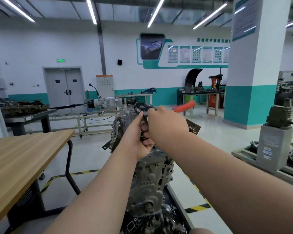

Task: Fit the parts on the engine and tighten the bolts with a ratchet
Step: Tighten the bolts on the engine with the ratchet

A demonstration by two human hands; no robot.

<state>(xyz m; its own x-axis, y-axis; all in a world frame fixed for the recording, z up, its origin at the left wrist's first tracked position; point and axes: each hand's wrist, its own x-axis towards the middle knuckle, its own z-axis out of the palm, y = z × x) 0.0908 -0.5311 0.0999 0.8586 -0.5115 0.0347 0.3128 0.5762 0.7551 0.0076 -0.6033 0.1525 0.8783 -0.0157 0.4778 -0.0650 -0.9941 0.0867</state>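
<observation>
A grey metal engine [149, 179] stands in front of me, its crank end near the bottom of the view. Above it I hold up a dark metal part [123, 119] with both hands. My left hand [139, 137] grips the part from below, fingers curled round its edge. My right hand [161, 122] closes over the top of the part, where a small bolt or fitting [137, 110] sticks out. A red handle [184, 106], blurred, shows just beyond my right hand; what holds it is hidden.
A wooden-topped table [20, 156] stands to my left. Loose metal parts [152, 223] lie in the tray under the engine. A gearbox on a stand [105, 102], workbenches and a white-and-teal pillar [254, 81] stand farther off. Yellow-black tape marks the floor.
</observation>
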